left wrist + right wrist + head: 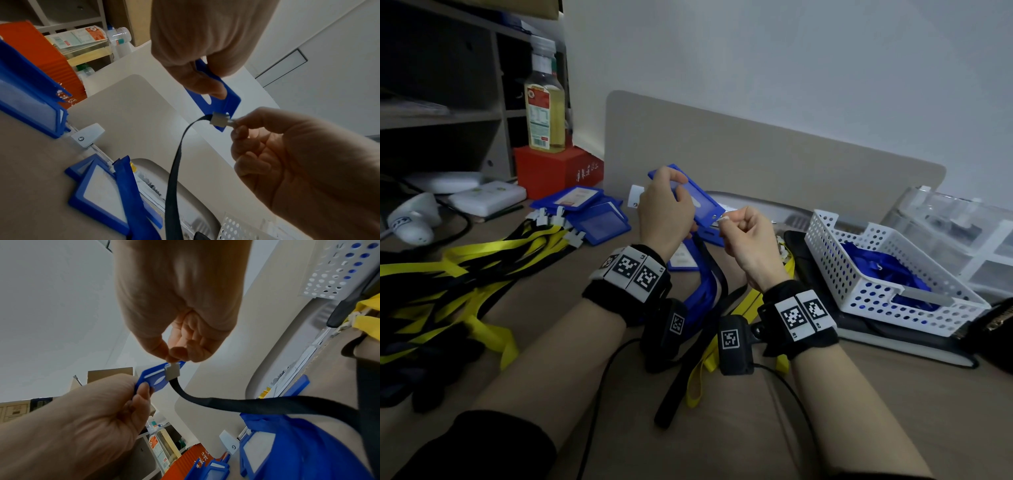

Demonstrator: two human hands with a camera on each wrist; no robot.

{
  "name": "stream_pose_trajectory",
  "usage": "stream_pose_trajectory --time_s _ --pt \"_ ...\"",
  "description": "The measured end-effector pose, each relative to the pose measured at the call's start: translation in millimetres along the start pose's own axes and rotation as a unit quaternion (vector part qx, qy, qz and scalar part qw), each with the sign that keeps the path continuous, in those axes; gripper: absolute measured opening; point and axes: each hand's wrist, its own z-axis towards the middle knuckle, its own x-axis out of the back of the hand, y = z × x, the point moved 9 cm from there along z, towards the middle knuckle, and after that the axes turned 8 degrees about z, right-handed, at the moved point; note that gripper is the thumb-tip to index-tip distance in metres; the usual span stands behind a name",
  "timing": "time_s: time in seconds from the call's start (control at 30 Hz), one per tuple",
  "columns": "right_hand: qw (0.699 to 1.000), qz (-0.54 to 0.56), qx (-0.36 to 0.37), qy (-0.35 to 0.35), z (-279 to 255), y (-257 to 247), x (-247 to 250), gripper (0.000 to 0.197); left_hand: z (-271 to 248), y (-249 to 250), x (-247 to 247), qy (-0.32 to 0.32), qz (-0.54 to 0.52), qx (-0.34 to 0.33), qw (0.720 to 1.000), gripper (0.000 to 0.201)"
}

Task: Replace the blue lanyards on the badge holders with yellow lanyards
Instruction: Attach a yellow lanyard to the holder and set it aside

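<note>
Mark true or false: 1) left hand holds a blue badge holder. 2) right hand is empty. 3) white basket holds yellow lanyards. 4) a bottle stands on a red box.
1) True: the left hand grips the blue badge holder, raised off the desk.
2) False: the right hand pinches the white clip of a dark strap at the holder's slot.
3) False: the white basket holds blue lanyards.
4) True: the bottle stands on the red box.
</note>
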Motion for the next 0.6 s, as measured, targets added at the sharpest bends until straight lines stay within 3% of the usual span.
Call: stream_pose_trajectory --time_s 0.6 --pt "0.999 -0.047 -0.009 -0.012 -8.1 -5.9 -8.5 0.013 4.1 6.4 5.9 0.043 0.096 -0.069 0.992 0.019"
